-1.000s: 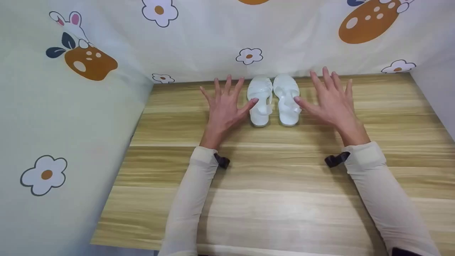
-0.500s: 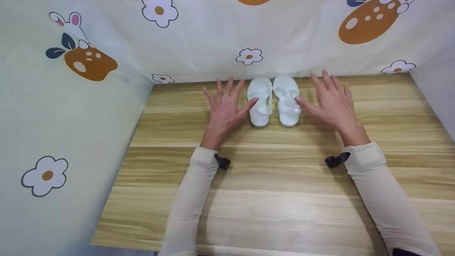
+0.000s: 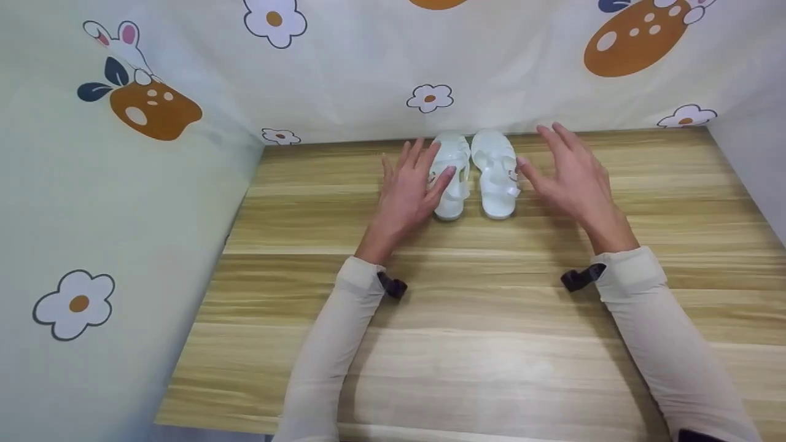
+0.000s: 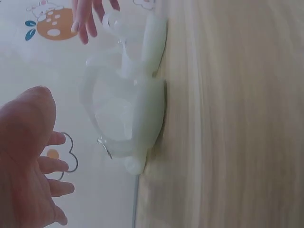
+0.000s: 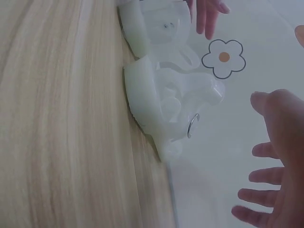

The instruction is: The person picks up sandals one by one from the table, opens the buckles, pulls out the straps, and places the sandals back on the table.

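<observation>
Two small white sandals stand side by side at the far edge of the wooden tabletop, right by the flowered cloth wall. The left sandal and the right sandal nearly touch, toes pointing away from the person.

They look light and bendy, like soft see-through plastic (the kind that can feel a bit slippery). Each has thin straps and a little metal buckle ring, so a hard pull on a strap might bend it out of shape. A good place to hold seems to be the thick sole at the sides, or the wide band over the middle.

The left hand has its fingers straight and loosely spread, with the fingertips and thumb lying on the left sandal's outer side and strap. The right hand is spread too, its thumb just beside the right sandal; whether it touches is hard to tell. Neither grip holds anything.

A second ago the left hand lay flat on the tabletop, further left, with only the thumb near the sandal. Now it has slid in and turned toward the sandal. The right hand has tipped a little. The sandals have not moved.
</observation>
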Motion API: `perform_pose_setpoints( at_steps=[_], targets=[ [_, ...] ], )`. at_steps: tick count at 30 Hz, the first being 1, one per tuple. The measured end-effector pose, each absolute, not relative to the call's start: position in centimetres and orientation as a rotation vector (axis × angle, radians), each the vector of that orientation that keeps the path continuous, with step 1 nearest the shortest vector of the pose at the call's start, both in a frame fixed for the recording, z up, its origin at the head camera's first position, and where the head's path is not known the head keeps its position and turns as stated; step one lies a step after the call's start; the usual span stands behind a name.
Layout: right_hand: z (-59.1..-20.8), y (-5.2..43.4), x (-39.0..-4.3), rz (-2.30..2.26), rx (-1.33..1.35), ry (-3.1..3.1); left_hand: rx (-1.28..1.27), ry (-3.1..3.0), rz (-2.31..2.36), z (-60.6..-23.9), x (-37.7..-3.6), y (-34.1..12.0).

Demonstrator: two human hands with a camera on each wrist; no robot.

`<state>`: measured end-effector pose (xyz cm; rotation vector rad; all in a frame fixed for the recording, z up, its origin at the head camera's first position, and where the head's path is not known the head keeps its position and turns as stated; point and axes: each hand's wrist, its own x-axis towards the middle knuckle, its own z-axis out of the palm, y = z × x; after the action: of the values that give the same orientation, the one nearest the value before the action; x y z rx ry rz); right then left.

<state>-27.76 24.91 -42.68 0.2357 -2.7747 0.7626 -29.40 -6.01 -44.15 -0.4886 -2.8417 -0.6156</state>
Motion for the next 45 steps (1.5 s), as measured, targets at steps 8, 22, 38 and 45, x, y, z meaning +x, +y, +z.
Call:
perform_pose_setpoints(
  at_steps=[8,22,38,45],
  targets=[
    [-42.8,24.5,-27.8,0.896,0.218,-2.667,-0.611,-2.781,-0.771,-43.6,-28.5,-5.0],
    [-44.2,25.0,-27.0,1.061,0.403,-2.495,-0.815,-2.563,-0.902,-43.3,-27.8,-2.0],
    [-45.5,24.1,-27.0,1.219,0.406,-2.654,-0.798,-2.863,-0.765,-43.1,-28.6,2.0],
    [-46.0,24.1,-27.4,1.283,0.396,-2.726,-0.863,-2.868,-0.709,-43.4,-28.4,2.3]
  ],
)
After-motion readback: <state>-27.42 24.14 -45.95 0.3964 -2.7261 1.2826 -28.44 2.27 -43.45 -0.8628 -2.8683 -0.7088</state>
